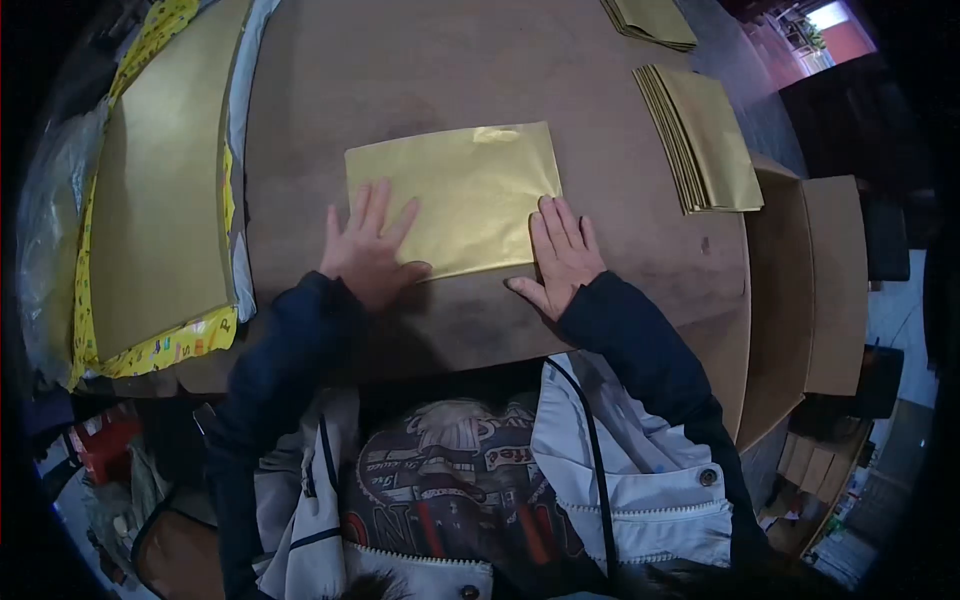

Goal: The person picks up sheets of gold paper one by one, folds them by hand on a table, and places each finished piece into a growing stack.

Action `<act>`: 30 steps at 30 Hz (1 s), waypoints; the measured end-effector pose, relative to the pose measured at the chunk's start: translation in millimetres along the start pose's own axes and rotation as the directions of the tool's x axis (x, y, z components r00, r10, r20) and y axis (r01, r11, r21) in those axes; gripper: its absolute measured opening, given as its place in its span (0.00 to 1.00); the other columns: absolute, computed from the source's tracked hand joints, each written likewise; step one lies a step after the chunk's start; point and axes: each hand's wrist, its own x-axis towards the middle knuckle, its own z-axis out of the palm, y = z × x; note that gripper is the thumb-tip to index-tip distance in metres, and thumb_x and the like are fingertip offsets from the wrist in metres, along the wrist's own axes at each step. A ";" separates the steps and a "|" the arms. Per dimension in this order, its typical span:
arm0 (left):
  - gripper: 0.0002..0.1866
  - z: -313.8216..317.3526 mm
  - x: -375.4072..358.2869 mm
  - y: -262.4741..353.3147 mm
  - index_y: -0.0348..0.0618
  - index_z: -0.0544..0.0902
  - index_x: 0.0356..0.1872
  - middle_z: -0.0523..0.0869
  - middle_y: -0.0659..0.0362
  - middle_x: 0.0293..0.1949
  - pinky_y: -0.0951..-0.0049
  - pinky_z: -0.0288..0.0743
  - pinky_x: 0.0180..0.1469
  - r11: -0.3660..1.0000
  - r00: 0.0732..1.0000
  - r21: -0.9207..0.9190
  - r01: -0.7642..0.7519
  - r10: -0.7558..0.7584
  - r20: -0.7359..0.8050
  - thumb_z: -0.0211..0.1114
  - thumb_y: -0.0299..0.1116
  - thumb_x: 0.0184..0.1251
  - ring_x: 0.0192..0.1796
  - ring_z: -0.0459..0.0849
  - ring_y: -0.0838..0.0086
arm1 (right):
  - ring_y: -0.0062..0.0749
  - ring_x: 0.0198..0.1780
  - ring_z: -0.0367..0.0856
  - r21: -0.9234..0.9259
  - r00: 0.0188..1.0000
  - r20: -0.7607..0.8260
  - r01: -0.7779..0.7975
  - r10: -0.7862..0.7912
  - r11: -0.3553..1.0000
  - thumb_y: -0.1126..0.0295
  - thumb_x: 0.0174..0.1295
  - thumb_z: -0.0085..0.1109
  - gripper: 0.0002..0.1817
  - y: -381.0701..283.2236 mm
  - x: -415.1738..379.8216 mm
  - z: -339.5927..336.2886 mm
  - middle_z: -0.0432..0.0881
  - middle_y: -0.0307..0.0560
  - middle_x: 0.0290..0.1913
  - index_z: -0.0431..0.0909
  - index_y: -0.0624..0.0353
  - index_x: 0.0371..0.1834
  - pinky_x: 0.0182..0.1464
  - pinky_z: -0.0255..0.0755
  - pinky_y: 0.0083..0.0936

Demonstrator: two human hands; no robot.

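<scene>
A gold paper sheet (460,200), apparently folded, lies flat on the brown table (430,70) in front of me. My left hand (372,248) rests with spread fingers on its left side, the thumb near the lower edge. At the sheet's right edge, my right hand (565,255) lies flat with fingers stretched out and the thumb apart. Neither hand grips anything.
A stack of large gold sheets (165,190) on yellow printed wrapping (180,343) lies at the left. Folded gold paper piles (700,140) sit at the right edge, another (652,22) farther back. An open cardboard box (780,300) stands beside the table.
</scene>
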 end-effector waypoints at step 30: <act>0.37 15.4 -11.5 -14.8 0.56 0.65 0.71 0.55 0.49 0.75 0.33 0.44 0.70 0.989 0.992 -0.091 -0.114 0.109 -0.057 0.57 0.59 0.63 0.77 0.49 0.49 | 0.55 0.75 0.51 0.055 0.974 -0.160 0.169 -0.159 0.984 0.47 0.67 0.46 0.37 -60.5 55.9 -4.6 0.57 0.64 0.73 0.60 0.69 0.68 0.71 0.49 0.56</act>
